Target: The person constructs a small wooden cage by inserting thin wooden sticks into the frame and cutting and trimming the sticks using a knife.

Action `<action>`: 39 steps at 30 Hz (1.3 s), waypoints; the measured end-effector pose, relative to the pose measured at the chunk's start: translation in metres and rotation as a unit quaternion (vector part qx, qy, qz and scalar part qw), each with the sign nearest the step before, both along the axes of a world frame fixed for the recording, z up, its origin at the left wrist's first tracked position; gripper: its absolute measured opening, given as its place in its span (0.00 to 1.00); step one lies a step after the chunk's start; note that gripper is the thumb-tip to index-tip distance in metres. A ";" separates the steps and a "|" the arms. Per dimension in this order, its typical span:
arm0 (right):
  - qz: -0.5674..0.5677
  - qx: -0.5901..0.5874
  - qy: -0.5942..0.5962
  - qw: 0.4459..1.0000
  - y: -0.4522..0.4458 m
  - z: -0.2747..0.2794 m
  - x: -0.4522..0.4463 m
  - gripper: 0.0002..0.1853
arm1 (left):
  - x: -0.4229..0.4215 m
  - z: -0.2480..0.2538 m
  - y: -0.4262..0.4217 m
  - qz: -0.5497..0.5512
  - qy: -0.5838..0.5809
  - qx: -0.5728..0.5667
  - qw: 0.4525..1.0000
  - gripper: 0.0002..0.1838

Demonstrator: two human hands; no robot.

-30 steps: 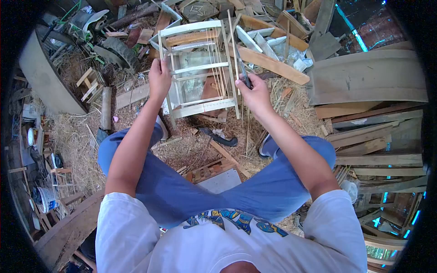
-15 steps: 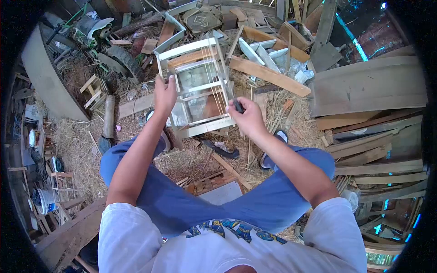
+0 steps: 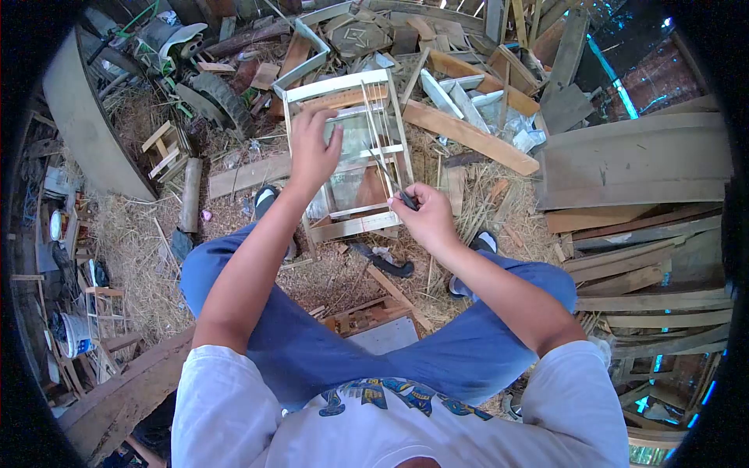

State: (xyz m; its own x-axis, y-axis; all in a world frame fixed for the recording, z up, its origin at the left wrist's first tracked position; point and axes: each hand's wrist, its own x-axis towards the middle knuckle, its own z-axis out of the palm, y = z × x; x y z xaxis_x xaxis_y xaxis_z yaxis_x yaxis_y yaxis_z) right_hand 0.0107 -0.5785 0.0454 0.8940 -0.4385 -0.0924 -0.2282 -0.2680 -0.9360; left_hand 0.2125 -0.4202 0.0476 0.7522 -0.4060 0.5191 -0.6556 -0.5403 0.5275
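Observation:
A light wooden frame (image 3: 357,228) with several crossbars stands in front of me between my knees. Thin pale strips (image 3: 370,117) run lengthwise along its right half. My left hand (image 3: 314,156) is over the frame's upper left part, its fingers apart and slightly curled; whether the fingertips touch the wood, I cannot tell. At the lower right corner, my right hand (image 3: 429,214) is closed round the black handle of a knife (image 3: 407,200). Its thin dark blade points up and left across the strips.
Straw and wood chips cover the ground. Planks (image 3: 472,139) and scrap wood lie beyond the frame, with a tyre (image 3: 226,101) at the left. A curved dark piece (image 3: 382,260) and a wooden box (image 3: 374,316) lie nearer me. Stacked boards (image 3: 647,257) line the right side.
My left hand has let go of the frame's left side and moved right, over the frame. The knife's blade now shows, angled up-left across the strips. The frame has tilted slightly.

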 end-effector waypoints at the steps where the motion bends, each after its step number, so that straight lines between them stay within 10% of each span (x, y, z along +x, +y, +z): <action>1: 0.001 -0.001 0.001 1.000 -0.001 -0.001 0.000 0.10 | 0.002 0.001 -0.004 -0.039 0.064 -0.012 0.997 0.16; 7: -0.007 0.014 -0.009 1.000 0.001 0.002 0.001 0.12 | 0.009 -0.007 -0.029 -0.096 0.407 -0.186 0.889 0.15; 13: 0.011 0.007 0.042 0.999 -0.001 0.006 0.001 0.09 | 0.010 0.005 -0.037 -0.101 0.483 -0.177 0.852 0.16; 39: -0.012 0.174 0.073 0.982 -0.008 0.018 0.008 0.11 | 0.016 0.004 -0.048 -0.084 0.499 -0.228 0.832 0.11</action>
State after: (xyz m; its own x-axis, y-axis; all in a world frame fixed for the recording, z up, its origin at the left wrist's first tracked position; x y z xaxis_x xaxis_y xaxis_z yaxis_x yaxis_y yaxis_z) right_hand 0.0189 -0.5869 0.0636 0.8498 -0.3787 -0.3666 -0.3690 0.0690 -0.9269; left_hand 0.2286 -0.4677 0.0516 0.8532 -0.4808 -0.2020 0.1863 -0.0808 0.9792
